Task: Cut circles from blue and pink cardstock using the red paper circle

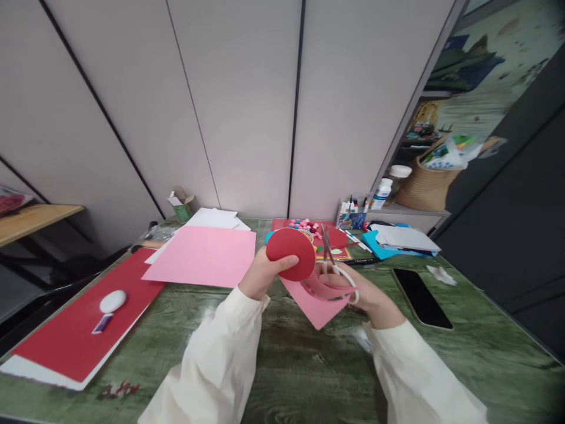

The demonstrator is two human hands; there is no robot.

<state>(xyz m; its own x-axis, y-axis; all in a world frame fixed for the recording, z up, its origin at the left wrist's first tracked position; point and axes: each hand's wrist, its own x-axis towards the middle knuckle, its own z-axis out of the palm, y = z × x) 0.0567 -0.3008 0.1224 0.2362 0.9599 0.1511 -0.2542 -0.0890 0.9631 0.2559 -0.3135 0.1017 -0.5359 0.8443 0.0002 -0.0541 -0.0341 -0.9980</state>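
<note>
My left hand (268,270) grips a red paper circle (292,250), its thumb lying across the front. My right hand (348,282) holds a pair of scissors (327,244) with white handles, the blades pointing up and away. Pink paper (318,311) with a curved cut edge hangs between the hands, below the circle. Part of it lies over the right hand's fingers, so the exact grip there is partly hidden. Behind the hands, a red sheet (282,224) with small pink and blue pieces (304,225) lies on the table.
A pink sheet (205,254) overlaps white papers (214,218) at left. Red card (83,330) carries a white round object (113,301). A phone (421,297) lies right, near blue and white papers (404,238). A marker box (351,219) stands against the partition (247,118).
</note>
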